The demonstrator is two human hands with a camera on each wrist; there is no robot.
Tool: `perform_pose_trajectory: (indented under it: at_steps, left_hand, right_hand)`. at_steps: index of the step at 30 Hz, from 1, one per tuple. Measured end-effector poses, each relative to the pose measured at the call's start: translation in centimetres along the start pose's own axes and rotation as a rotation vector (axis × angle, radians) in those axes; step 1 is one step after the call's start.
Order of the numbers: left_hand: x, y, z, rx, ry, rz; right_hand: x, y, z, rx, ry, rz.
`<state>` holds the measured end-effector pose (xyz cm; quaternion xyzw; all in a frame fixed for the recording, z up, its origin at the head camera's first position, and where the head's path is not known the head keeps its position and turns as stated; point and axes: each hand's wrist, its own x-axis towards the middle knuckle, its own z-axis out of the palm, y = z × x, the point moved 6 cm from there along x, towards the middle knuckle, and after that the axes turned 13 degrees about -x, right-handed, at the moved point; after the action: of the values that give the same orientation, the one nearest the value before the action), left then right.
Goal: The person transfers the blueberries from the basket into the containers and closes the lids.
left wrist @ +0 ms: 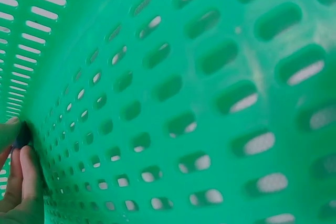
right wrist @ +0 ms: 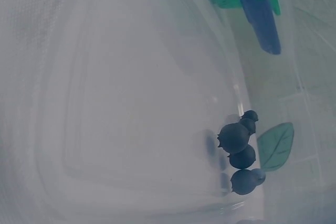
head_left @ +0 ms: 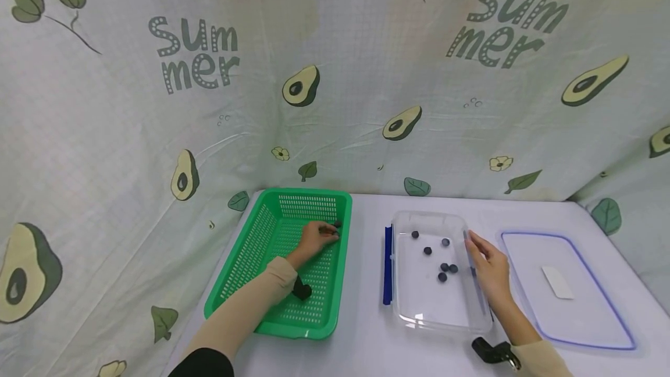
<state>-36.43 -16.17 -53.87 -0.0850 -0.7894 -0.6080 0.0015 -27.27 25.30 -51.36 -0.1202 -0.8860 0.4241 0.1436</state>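
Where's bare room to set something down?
Table strip between the green basket and the clear container; also container floor on the near side of the blueberries. Crowded: the basket's back right side, where the left hand pinches a blueberry, and the container's right rim, at the right hand.

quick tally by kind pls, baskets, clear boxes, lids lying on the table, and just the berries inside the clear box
Green basket: 1
Clear box: 1
Blue-rimmed lid: 1
Dark berries inside that box: 6
Total: 9
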Motion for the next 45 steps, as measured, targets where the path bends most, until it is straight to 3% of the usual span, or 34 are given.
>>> perform_pose_trajectory:
  at_steps: [9,21,45]
  left_hand:
    - [-0.1,0.2,-0.3,0.066,-0.012,0.052]
    - [0.1,0.5,-0.8,0.109,-0.046,0.044]
    - [0.7,4.8,-2.9,0.08,-0.015,0.017]
  right_hand:
    - [-0.1,0.1,0.2,0.002,0.01,0.008]
    - [-0.3,0.1,0.0,-0.004,-0.004,0.003]
    - [0.0,0.1,-0.1,-0.013,0.013,-0.01]
